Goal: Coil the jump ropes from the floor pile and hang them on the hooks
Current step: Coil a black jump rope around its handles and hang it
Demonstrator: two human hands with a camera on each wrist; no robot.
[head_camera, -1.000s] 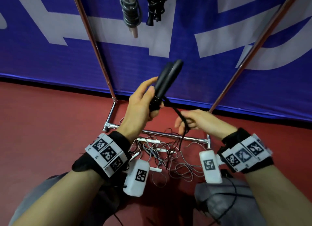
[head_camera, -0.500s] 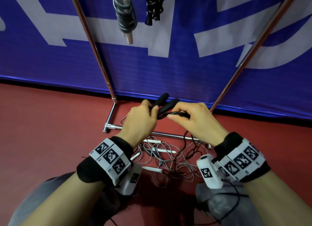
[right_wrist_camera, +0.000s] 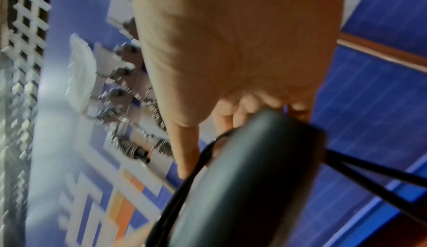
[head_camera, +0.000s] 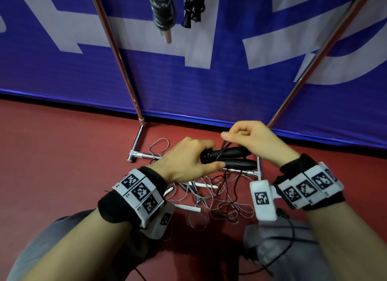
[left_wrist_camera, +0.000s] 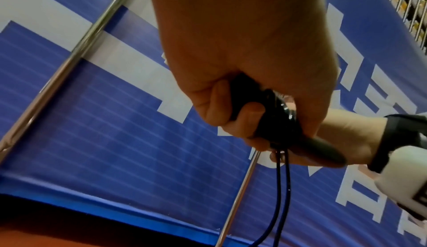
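My left hand (head_camera: 188, 159) grips the two black handles (head_camera: 232, 158) of a jump rope, laid side by side and pointing right. In the left wrist view the fingers (left_wrist_camera: 245, 115) curl round the handles (left_wrist_camera: 272, 121), and two strands of black cord (left_wrist_camera: 283, 178) hang down. My right hand (head_camera: 253, 138) pinches the black cord (head_camera: 225, 144) just above the handles; the right wrist view shows a handle (right_wrist_camera: 242, 178) close under its fingers (right_wrist_camera: 231, 115). A tangled pile of ropes (head_camera: 209, 197) with white handles lies on the red floor below. Two coiled ropes, grey (head_camera: 161, 10) and black (head_camera: 193, 6), hang at the top.
A metal rack has two slanted poles (head_camera: 117, 56), (head_camera: 314, 56) and a base bar (head_camera: 144, 155) on the red floor (head_camera: 62, 155). A blue and white banner (head_camera: 209, 81) stands behind it. My grey-clad knees (head_camera: 282, 249) are at the bottom edge.
The handles have come down from pointing up to lying level and low over the pile. My right hand rose from the hanging cord to the handles and now pinches the cord above them.
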